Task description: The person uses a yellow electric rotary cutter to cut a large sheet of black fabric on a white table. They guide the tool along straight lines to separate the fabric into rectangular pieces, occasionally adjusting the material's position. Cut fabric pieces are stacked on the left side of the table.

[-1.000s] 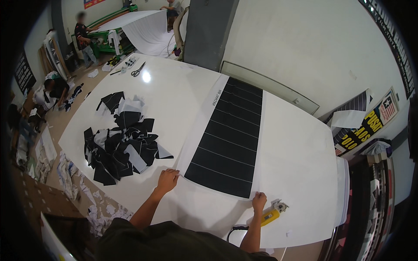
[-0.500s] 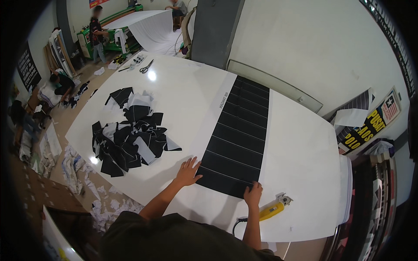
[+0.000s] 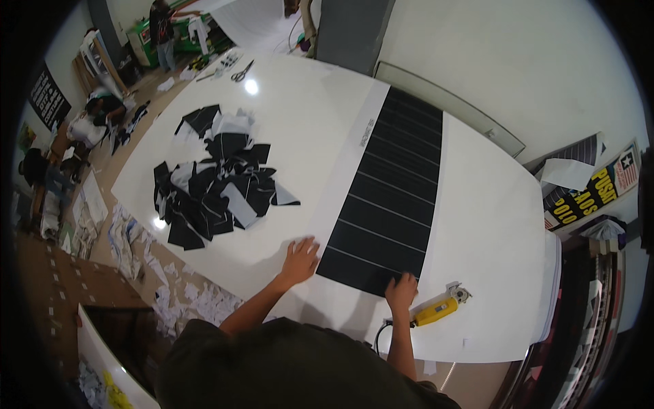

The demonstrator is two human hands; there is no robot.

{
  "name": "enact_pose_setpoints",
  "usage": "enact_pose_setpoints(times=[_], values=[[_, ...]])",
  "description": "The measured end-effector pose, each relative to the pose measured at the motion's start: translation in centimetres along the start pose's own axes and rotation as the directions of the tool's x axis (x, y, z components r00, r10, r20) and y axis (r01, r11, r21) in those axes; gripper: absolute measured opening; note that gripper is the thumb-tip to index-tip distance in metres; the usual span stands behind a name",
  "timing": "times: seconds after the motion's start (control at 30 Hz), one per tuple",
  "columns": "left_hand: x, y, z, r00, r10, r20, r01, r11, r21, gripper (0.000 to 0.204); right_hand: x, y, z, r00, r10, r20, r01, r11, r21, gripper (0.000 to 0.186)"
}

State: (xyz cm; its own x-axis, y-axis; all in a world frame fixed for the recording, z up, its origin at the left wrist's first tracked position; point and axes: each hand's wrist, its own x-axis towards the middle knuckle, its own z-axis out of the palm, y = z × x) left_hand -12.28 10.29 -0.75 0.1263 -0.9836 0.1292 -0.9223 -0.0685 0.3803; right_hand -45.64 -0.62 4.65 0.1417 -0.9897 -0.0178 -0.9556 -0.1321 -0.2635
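Observation:
A long strip of black fabric (image 3: 379, 213) with thin pale cross lines lies flat on the white table (image 3: 490, 225), running away from me. Beside its near left edge rests my left hand (image 3: 300, 262), palm down with the fingers apart, the thumb side close to the cloth. At the near right corner, my right hand (image 3: 402, 292) has bent fingers closed on the fabric's edge; the fingertips are partly hidden. Just right of that hand lies a yellow electric rotary cutter (image 3: 436, 312) with a round metal head and a black cord passing by my wrist.
Black and grey fabric pieces (image 3: 221, 184) are heaped on the table's left. Scissors (image 3: 242, 71) lie at the far left edge. Paper scraps (image 3: 204, 300) litter the floor. People (image 3: 162, 34) are at the far left. A grey pillar (image 3: 353, 34) stands behind the table.
The view has tipped, so the table appears higher in the picture. My right hand has shifted slightly along the fabric's near right corner. My left hand stays by the left edge.

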Motion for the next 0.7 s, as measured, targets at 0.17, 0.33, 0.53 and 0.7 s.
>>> enact_pose_setpoints(times=[0.17,0.33,0.53,0.7], values=[[9.5,-2.7,-0.4,0.994,0.006,-0.105,-0.008,1.0,-0.018,0.049,1.1,-12.2,1.6,0.846,-0.533,0.011,0.524,0.835,0.167,0.045],[19.9,-5.8,0.0,0.955,0.152,0.255,-0.2,0.964,0.176,0.061,0.3,-20.4,3.9,0.715,-0.42,0.559,0.428,0.895,0.125,0.069],[21.7,-5.7,1.6,0.918,0.16,0.364,-0.23,0.96,0.159,0.072,-0.5,-19.4,6.2,0.729,-0.459,0.507,0.47,0.875,0.116,0.079],[21.6,-5.9,1.3,0.925,0.176,0.338,-0.238,0.959,0.152,0.072,-0.8,-20.2,6.1,0.709,-0.467,0.528,0.469,0.872,0.141,0.079]])
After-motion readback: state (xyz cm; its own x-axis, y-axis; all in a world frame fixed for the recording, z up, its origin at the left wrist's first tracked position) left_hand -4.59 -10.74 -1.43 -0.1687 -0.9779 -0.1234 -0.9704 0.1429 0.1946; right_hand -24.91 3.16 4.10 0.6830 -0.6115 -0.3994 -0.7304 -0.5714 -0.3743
